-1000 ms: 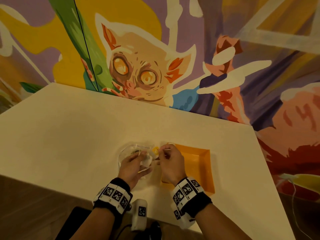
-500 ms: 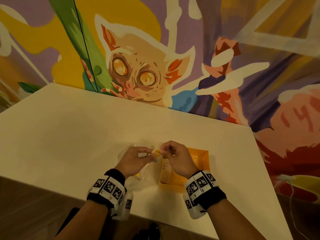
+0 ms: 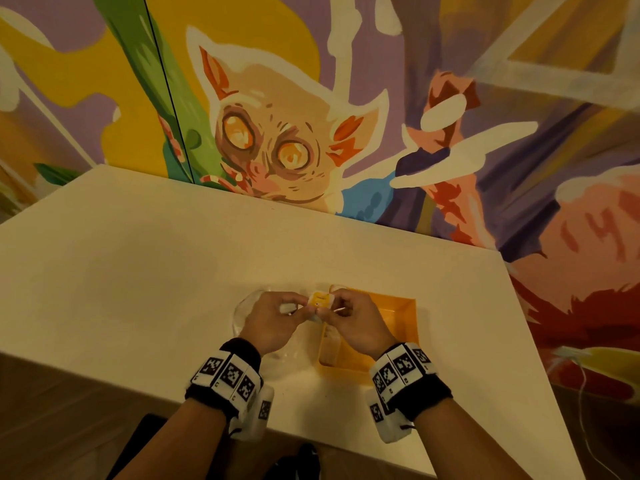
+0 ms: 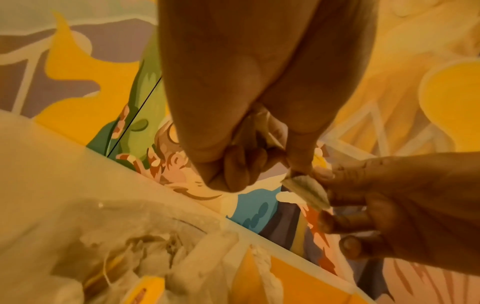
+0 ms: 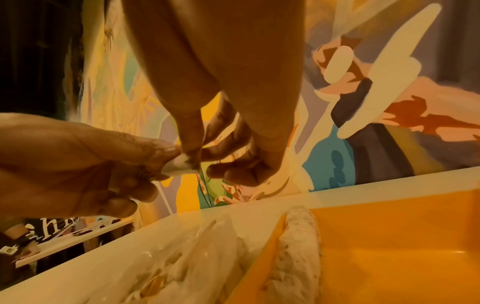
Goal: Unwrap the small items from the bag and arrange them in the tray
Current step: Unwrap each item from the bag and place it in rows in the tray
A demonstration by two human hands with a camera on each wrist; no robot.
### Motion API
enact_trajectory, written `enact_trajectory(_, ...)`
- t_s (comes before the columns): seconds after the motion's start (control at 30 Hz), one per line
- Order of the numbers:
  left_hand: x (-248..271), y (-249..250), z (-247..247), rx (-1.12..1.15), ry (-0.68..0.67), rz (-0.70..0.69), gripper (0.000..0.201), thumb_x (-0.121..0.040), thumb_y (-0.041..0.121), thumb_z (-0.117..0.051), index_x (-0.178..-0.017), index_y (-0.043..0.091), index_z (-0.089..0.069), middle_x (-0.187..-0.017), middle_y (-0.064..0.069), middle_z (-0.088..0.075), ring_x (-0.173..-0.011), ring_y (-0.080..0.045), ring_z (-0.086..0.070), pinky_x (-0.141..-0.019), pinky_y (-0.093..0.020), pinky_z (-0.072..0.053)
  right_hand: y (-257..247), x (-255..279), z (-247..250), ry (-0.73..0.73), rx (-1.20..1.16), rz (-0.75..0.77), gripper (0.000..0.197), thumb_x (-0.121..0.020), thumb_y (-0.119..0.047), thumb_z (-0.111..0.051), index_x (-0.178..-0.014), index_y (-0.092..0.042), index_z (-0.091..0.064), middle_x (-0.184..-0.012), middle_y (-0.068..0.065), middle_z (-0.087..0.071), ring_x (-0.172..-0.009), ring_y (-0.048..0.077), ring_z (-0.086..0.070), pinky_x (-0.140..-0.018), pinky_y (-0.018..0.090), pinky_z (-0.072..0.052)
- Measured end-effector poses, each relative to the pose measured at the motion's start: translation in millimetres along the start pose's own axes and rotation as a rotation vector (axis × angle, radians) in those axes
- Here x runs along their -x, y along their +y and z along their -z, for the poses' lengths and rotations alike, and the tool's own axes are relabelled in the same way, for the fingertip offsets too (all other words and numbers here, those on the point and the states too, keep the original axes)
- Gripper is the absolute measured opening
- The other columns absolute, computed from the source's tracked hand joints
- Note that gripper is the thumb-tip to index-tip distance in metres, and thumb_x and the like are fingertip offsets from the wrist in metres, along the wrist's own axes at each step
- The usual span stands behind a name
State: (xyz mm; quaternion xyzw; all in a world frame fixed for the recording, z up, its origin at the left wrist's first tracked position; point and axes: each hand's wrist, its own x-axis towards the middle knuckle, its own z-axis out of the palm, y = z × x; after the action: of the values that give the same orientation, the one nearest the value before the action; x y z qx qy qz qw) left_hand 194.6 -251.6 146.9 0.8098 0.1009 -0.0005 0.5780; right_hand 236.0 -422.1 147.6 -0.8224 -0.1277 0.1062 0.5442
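Both hands (image 5: 182,160) pinching a small white packet (image 5: 179,167) above an orange tray (image 5: 389,257) and clear bag (image 5: 197,246).

I could not read any words or numbers. The wrist bands (image 3: 228,374) carried only black-and-white square codes, and white letters at the lower left of the right wrist view were too blurry.
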Motion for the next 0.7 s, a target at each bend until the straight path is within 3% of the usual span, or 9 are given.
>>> enact_trajectory(0.03,-0.9,-2.1,-3.2,0.025,0.001,-0.002,0.002,-0.082,0.025,-0.077,-0.081,0.023,-0.076,-0.085,0.01,-0.071,-0.085,-0.013,-0.066,-0.077,-0.024,-0.048,2.0,-0.3,1.4,-0.016,0.024,-0.016,0.015,-0.081,-0.022,-0.077,-0.079,-0.01,-0.067,-0.069,-0.001,-0.058,-0.067,0.014,-0.059,-0.068,0.037,-0.054)
enact_trajectory(0.13,-1.1,-5.5,-13.2,-0.012,-0.002,0.041,0.008,-0.086,0.025,-0.072,-0.089,0.018,-0.073,-0.084,0.011,-0.065,-0.074,-0.006,-0.059,-0.062,-0.01,-0.041,7.2,-0.9,8.8,-0.029,0.158,-0.063,0.015,-0.08,-0.021,-0.078,-0.074,-0.013,-0.067,-0.074,0.004,-0.067,-0.074,0.017,-0.066,-0.071,0.035,-0.056)
enact_trajectory(0.2,-0.4,-12.1,-19.8,-0.077,-0.011,0.11,0.014,-0.089,0.028,-0.068,-0.095,0.017,-0.071,-0.09,0.009,-0.065,-0.08,-0.012,-0.061,-0.063,-0.015,-0.043,16.0,-1.6,14.4,-0.043,0.298,-0.119,0.014,-0.079,-0.019,-0.077,-0.071,-0.021,-0.066,-0.078,0.001,-0.069,-0.077,0.014,-0.065,-0.07,0.029,-0.054)
enact_trajectory(0.3,0.5,-22.0,-29.0,-0.113,-0.109,0.228,0.019,-0.091,0.03,-0.065,-0.101,0.014,-0.069,-0.098,-0.009,-0.069,-0.081,-0.028,-0.065,-0.06,-0.023,-0.043,33.6,-3.8,17.9,-0.119,0.5,-0.222,0.012,-0.08,-0.015,-0.074,-0.073,-0.022,-0.067,-0.085,0.003,-0.07,-0.081,0.017,-0.065,-0.062,0.024,-0.05)
enact_trajectory(0.37,3.8,-26.1,-34.1,-0.153,-0.182,0.292,0.018,-0.094,0.026,-0.06,-0.097,0.01,-0.066,-0.08,-0.008,-0.063,-0.061,-0.022,-0.059,-0.05,-0.02,-0.039,40.3,-3.3,15.4,-0.181,0.586,-0.287,0.018,-0.08,-0.012,-0.073,-0.068,-0.022,-0.064,-0.085,0.004,-0.067,-0.08,0.018,-0.064,-0.053,0.017,-0.042)
enact_trajectory(0.43,7.1,-29.1,-38.6,-0.214,-0.243,0.313,0.022,-0.095,0.023,-0.056,-0.083,0.006,-0.063,-0.061,-0.006,-0.054,-0.044,-0.018,-0.048,-0.042,-0.02,-0.038,43.3,-4.1,10.3,-0.235,0.614,-0.33,0.019,-0.079,-0.012,-0.074,-0.066,-0.021,-0.065,-0.086,0.005,-0.07,-0.078,0.018,-0.065,-0.053,0.016,-0.042)
enact_trajectory(0.53,8.8,-33.9,-45.6,-0.306,-0.276,0.321,0.031,-0.095,0.023,-0.056,-0.071,0.004,-0.062,-0.053,-0.007,-0.05,-0.039,-0.019,-0.045,-0.042,-0.024,-0.039,43.2,-6.5,0.9,-0.287,0.649,-0.363,0.006,-0.081,-0.008,-0.069,-0.082,-0.008,-0.075,-0.089,0.009,-0.072,-0.076,0.018,-0.064,-0.061,0.022,-0.05)
enact_trajectory(0.6,8.2,-37.1,-51.0,-0.35,-0.269,0.328,0.03,-0.094,0.025,-0.057,-0.081,0.0,-0.068,-0.055,-0.006,-0.051,-0.042,-0.017,-0.046,-0.046,-0.025,-0.04,48.3,-10.4,-6.7,-0.315,0.679,-0.384,0.014,-0.081,-0.001,-0.061,-0.073,-0.004,-0.072,-0.078,0.013,-0.068,-0.068,0.02,-0.06,-0.059,0.023,-0.048)
enact_trajectory(0.7,8.7,-41.4,-55.6,-0.393,-0.245,0.328,0.029,-0.091,0.032,-0.063,-0.089,0.004,-0.072,-0.067,-0.005,-0.062,-0.059,-0.019,-0.059,-0.052,-0.023,-0.04,57.9,-14.1,-18.3,-0.32,0.737,-0.438,0.036,-0.082,-0.003,-0.062,-0.051,-0.014,-0.047,-0.058,0.003,-0.046,-0.048,0.014,-0.041,-0.045,0.019,-0.035)
